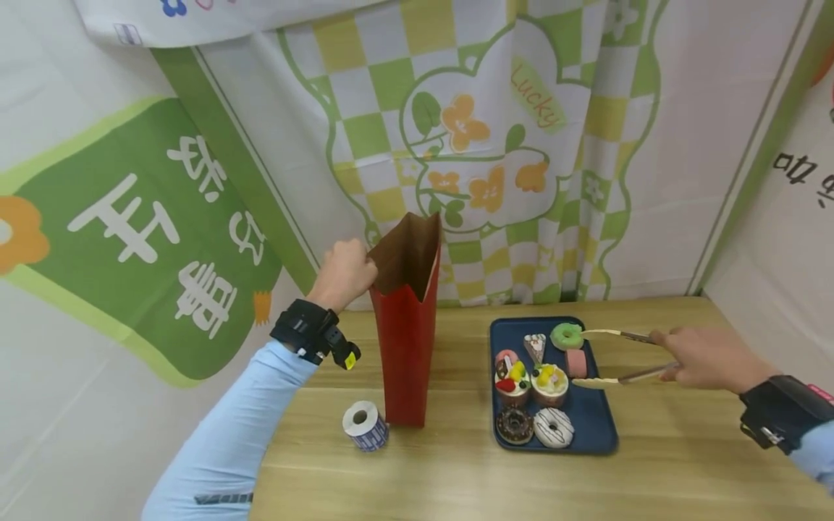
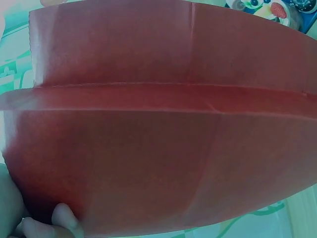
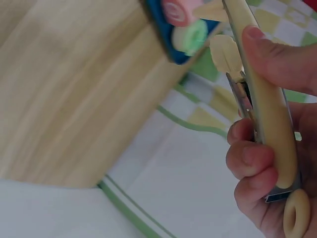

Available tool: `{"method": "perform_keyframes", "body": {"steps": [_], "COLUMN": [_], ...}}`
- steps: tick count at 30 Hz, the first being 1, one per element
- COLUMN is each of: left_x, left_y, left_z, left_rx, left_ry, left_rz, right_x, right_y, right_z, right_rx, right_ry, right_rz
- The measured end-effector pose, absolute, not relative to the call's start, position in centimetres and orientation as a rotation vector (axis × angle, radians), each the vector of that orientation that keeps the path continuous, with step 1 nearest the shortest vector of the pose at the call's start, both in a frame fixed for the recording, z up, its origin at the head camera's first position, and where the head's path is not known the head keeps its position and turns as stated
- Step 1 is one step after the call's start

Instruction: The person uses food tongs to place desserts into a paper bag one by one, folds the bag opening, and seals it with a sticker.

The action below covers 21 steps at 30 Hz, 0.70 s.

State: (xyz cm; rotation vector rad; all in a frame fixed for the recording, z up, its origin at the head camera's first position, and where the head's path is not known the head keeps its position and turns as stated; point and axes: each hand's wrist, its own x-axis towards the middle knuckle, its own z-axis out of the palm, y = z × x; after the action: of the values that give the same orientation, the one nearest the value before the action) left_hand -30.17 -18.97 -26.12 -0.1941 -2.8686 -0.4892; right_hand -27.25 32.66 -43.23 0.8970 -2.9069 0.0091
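My left hand [image 1: 345, 275] grips the top edge of a tall red paper bag [image 1: 405, 354], which stands upright with its mouth open. In the left wrist view the bag's red side fills most of the picture, with my fingertips [image 2: 64, 218] at its edge. Around the tongs [image 3: 270, 109] my right hand [image 3: 277, 163] is curled, thumb on one arm. The tongs' tips stand apart over the right side of a blue tray [image 1: 596, 427], one by a green donut [image 1: 567, 336], the other near a pink cake piece [image 1: 576, 363]. Contact there is unclear.
The tray also carries two fruit-topped cupcakes [image 1: 549, 383], a chocolate donut [image 1: 515, 425], a white striped donut [image 1: 554, 428] and a cake wedge [image 1: 535, 347]. A label roll [image 1: 365, 426] stands beside the bag on the wooden table [image 1: 456, 477]. Printed curtains [image 1: 482, 159] hang behind.
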Motion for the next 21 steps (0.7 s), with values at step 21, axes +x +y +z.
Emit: {"method": "perform_keyframes", "body": {"steps": [21], "left_x": [-29.9], "left_y": [-19.2], "left_z": [-26.6], "left_rx": [-0.222], "left_ry": [-2.854], "left_rz": [-0.502], "right_x": [-29.0], "right_y": [33.0], "right_z": [-46.7], "right_rx": [0.868], "right_ry": [-2.994], "right_rz": [0.152]}}
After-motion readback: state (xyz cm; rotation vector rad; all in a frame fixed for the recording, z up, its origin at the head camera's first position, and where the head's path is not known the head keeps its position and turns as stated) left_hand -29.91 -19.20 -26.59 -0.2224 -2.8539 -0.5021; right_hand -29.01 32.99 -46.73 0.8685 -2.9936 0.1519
